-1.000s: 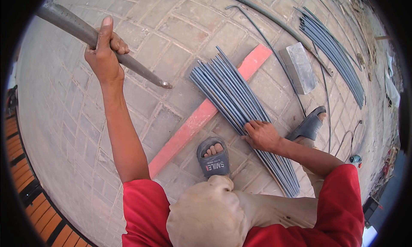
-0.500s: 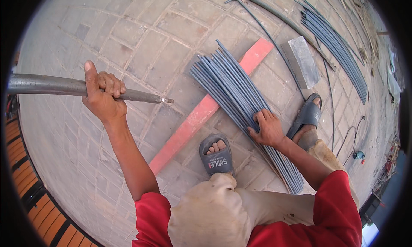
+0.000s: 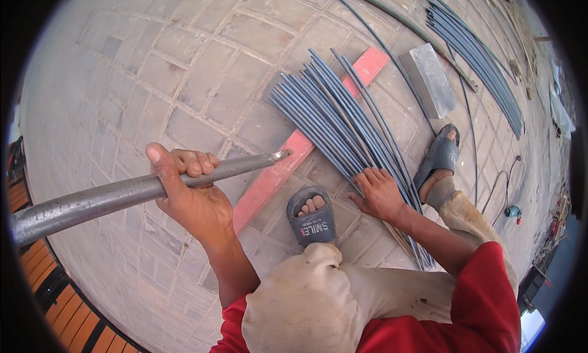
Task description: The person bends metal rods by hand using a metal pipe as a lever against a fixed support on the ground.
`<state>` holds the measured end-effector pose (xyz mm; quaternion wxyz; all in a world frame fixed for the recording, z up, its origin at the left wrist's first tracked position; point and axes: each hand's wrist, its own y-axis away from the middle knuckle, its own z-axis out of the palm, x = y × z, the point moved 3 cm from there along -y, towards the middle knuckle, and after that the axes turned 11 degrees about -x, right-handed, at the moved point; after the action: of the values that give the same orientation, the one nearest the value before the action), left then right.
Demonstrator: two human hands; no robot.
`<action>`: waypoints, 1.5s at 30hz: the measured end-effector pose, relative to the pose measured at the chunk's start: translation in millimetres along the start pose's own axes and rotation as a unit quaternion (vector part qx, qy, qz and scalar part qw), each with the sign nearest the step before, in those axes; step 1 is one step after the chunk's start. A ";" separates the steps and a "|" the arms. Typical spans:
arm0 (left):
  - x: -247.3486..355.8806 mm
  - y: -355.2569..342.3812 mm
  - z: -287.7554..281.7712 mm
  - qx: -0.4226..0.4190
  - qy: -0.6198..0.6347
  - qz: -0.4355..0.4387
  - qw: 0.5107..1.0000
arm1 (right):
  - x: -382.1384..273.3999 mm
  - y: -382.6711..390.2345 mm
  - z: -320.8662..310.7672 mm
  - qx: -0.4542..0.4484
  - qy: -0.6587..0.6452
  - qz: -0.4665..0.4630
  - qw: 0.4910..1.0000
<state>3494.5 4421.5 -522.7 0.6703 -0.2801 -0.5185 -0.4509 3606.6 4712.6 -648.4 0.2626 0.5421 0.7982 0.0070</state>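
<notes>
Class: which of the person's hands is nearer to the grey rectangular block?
Right. The right hand rests on thin blue metal rods, below and left of the block in view; the left hand, gripping a grey metal pipe, is much farther left.

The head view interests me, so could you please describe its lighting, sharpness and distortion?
Head view: soft light, with only faint shadows on the paving; head view: the fisheye curves the row of orange slats at lower left; head view: the rod bundle and the pipe in the left hand look fairly sharp; head view: the paving turns hazy toward the left.
</notes>
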 end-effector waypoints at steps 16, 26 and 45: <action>-10.8 23.4 -8.6 -0.080 -0.017 0.043 0.996 | -27.5 7.5 50.4 -0.101 -0.091 0.097 0.986; -17.4 15.7 5.8 -0.152 -0.040 0.069 0.985 | -11.8 -25.0 35.3 -0.188 -0.203 0.061 0.959; -20.6 -31.4 22.6 -0.126 0.000 -0.038 0.991 | -22.3 -39.2 36.5 -0.234 -0.208 0.090 0.945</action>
<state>3455.3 4433.3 -538.2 0.6118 -0.3427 -0.4681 -0.5378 3594.5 4667.1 -682.2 0.5403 0.5243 0.6498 0.1047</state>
